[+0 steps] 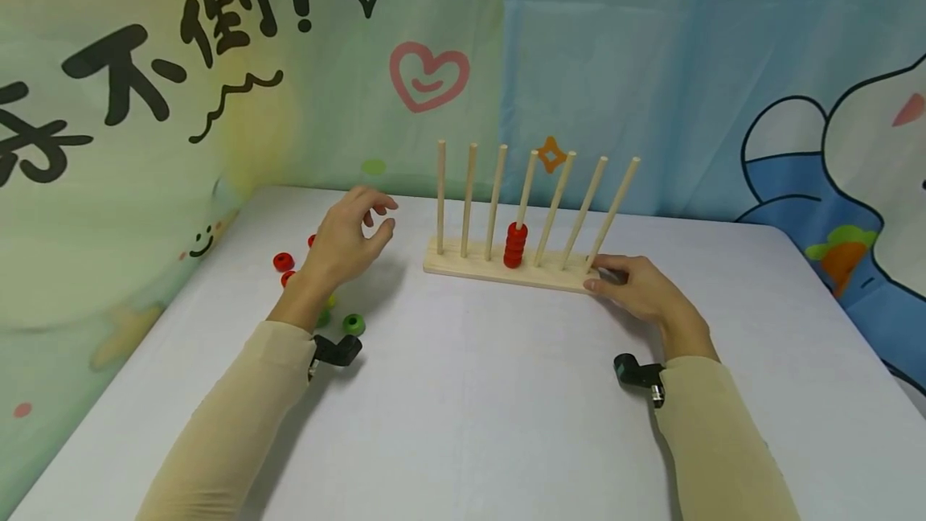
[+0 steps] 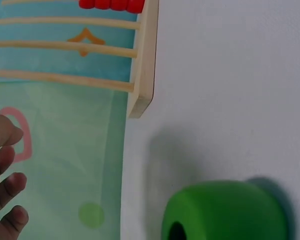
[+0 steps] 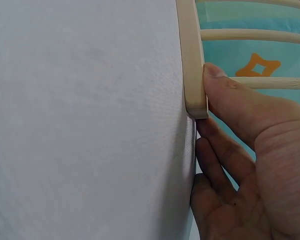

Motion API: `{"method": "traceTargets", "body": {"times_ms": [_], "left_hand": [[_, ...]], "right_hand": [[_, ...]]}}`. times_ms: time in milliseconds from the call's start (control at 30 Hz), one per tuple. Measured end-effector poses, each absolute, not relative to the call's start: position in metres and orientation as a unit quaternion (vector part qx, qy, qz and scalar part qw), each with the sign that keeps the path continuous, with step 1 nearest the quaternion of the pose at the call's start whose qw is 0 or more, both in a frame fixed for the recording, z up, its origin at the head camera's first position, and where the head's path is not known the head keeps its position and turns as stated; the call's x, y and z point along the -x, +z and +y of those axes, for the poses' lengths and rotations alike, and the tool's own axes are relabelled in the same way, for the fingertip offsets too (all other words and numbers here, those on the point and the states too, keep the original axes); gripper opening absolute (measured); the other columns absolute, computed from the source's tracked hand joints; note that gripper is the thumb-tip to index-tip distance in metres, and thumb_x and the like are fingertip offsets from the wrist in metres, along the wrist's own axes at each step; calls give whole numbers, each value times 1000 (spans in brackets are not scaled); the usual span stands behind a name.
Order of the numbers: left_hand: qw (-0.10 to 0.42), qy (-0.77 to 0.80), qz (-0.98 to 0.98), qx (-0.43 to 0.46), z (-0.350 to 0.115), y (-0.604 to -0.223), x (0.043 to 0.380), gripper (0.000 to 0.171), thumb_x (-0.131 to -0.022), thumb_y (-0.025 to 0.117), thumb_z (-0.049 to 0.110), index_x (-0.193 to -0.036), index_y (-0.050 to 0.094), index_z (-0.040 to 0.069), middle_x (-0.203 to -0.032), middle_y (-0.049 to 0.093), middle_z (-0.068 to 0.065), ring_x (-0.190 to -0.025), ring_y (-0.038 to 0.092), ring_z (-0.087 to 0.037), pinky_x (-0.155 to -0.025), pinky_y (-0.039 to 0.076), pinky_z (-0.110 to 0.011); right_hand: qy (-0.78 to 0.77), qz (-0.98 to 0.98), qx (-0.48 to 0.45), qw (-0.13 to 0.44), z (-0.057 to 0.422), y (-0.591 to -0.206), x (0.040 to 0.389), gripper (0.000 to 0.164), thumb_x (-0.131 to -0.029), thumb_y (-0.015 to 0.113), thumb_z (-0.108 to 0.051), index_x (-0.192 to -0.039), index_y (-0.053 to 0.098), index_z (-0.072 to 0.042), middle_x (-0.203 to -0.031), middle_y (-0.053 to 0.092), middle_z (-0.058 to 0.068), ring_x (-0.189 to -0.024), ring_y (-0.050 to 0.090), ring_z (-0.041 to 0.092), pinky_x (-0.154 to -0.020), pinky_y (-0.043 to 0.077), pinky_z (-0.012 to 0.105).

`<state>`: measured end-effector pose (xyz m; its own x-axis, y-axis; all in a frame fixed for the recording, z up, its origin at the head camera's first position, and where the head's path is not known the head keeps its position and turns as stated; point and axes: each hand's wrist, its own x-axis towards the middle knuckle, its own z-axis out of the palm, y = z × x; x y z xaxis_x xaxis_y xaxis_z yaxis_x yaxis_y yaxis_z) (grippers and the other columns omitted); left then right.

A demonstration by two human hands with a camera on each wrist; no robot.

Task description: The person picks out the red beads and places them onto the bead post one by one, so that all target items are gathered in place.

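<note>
One stack of glossy red beads (image 1: 515, 248) in place, six upright round wooden pegs (image 1: 469, 199) bare

Nearest, two beige sleeves (image 1: 210, 441) reach over a white-covered surface (image 1: 463, 424), with a wide bare stretch between the forearms and in front of the rack. Just beyond the left sleeve's cuff sits a loose round green bead (image 1: 354, 324); another green one and a bit of yellow bead (image 1: 331, 301) peep out beside the wrist. Loose round red beads (image 1: 283, 262) lie farther left, toward the surface's left edge; the forearm hides part of this group, so its full count cannot be told.

The right hand (image 1: 644, 289) pinches the right end of the long pale wooden rack (image 1: 470, 268) between thumb and fingers, seemingly to steady it. The left hand (image 1: 346, 235) hovers left of the rack, fingers loosely bent and apart, with nothing seen in them.

The rack stands upright toward the far edge; only its middle peg, the fourth of seven, carries beads. Judging by this, the work looks at an early stage, with the scattered beads left to thread. Behind the rack there is little room before the green-and-blue printed backdrop (image 1: 615, 63); the open side is the near one.
</note>
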<state>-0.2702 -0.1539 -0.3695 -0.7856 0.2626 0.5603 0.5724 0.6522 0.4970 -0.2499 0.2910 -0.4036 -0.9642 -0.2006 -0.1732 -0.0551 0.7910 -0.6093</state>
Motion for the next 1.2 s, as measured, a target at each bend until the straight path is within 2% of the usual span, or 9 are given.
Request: {"method": "traceTargets", "body": {"times_ms": [400, 667, 1067, 1200], "left_hand": [[205, -327, -905, 181, -163, -371, 272, 21, -91, 65, 17, -112, 65, 13, -110, 57, -6, -96, 51, -25, -85, 43, -40], [199, -323, -908, 179, -169, -372, 274, 22, -91, 66, 15, -113, 65, 11, -110, 57, -8, -101, 51, -27, -89, 42, -43], [192, -309, -914, 180, -179, -372, 275, 26, -89, 69, 15, -115, 65, 9, -111, 57, -10, -106, 48, -31, -91, 40, -46], [183, -293, -924, 167, -181, -371, 276, 29, -89, 70, 17, -116, 64, 11, -113, 57, -10, -109, 46, -33, -93, 35, -50]], "right_hand": [[-317, 940, 74, 103, 292, -406, 251, 65, -94, 67, -41, -143, 50, -3, -152, 38, 23, -141, 29, 45, -112, 23, 59], [-316, 940, 57, 119, 292, -406, 251, 68, -93, 66, -44, -146, 47, -6, -153, 34, 23, -142, 26, 45, -112, 20, 61], [-312, 941, 63, 112, 291, -405, 250, 68, -94, 65, -45, -145, 48, -5, -153, 35, 25, -141, 28, 46, -112, 22, 61], [-315, 940, 66, 110, 290, -405, 249, 67, -94, 65, -44, -145, 48, -4, -152, 35, 25, -141, 28, 47, -112, 22, 61]]}}
